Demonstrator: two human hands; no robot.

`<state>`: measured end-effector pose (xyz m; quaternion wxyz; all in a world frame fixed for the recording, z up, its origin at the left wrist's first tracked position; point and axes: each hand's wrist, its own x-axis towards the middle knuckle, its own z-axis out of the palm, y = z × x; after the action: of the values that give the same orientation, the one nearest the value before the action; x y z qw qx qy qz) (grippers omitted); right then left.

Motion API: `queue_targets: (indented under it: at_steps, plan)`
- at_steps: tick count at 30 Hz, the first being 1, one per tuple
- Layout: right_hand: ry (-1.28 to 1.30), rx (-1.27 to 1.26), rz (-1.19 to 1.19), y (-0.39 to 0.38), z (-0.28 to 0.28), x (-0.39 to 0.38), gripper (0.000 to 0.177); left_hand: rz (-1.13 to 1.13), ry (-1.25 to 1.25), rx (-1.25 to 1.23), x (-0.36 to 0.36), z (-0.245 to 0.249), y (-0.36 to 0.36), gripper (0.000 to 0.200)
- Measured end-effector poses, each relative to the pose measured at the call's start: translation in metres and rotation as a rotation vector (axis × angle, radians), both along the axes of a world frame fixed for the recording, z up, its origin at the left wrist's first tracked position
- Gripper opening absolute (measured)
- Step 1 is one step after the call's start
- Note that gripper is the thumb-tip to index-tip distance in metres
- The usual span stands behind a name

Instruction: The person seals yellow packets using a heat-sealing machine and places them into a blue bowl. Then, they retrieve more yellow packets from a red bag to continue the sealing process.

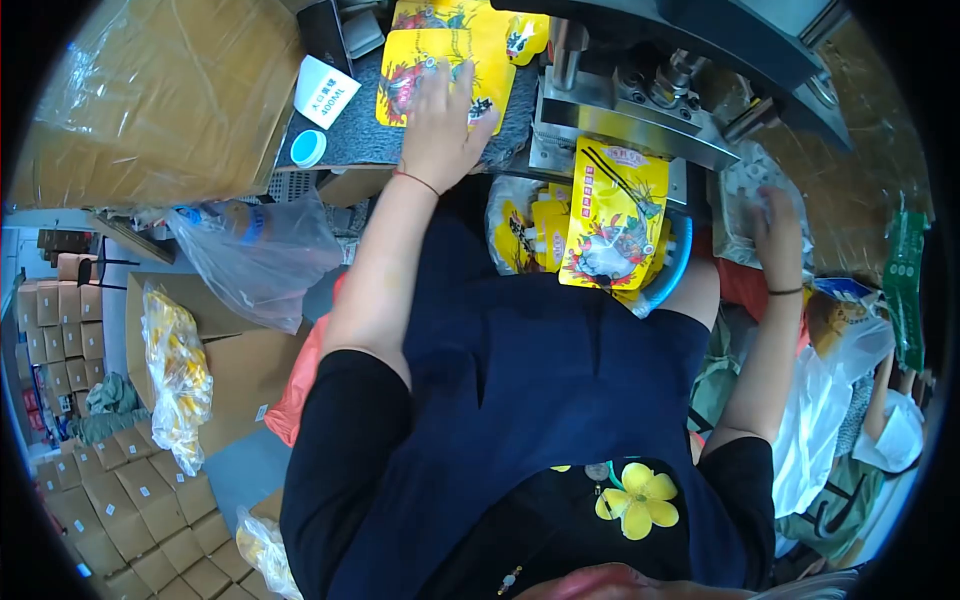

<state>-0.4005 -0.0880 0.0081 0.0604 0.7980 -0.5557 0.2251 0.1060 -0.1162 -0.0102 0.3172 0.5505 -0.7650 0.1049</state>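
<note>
My left hand (pixel 445 130) lies with its fingers spread on yellow printed pouches (pixel 400 60) stacked on the grey cloth-covered surface. Another yellow pouch (pixel 615 215) hangs at the front of a metal press (pixel 640 120), above a blue-rimmed container (pixel 680 265) with more yellow pouches in it. At the right, my right hand (pixel 778 230) is at a clear plastic tray (pixel 738 205) of small pale pieces. Its fingers are partly blurred, and whether they hold a piece cannot be made out.
A large taped carton (pixel 150 100) stands at the upper left. Near it are a white label card (pixel 325 92) and a blue-lidded jar (pixel 308 149). Plastic bags (pixel 260 250) hang below. Stacked cartons (pixel 130 490) fill the lower left. Another person's arm (pixel 880 400) shows at the far right.
</note>
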Motion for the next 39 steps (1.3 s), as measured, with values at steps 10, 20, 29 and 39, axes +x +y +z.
queue_targets:
  at_steps: [10,20,29,39]
  plan:
    - [-0.435,0.183,0.218,0.053,0.047,0.118,0.017,-0.28,0.884,0.627,-0.031,0.003,0.084,0.021]
    - [-0.416,0.191,0.534,0.035,0.081,0.154,0.016,-0.612,1.059,1.12,-0.116,0.01,0.113,0.032]
    - [-0.469,0.296,0.306,0.053,0.087,0.131,0.02,-0.679,1.236,1.395,-0.15,0.014,0.127,0.032]
    - [-0.359,0.483,0.432,0.052,0.089,0.124,0.027,-0.678,1.285,1.415,-0.154,0.004,0.129,0.031]
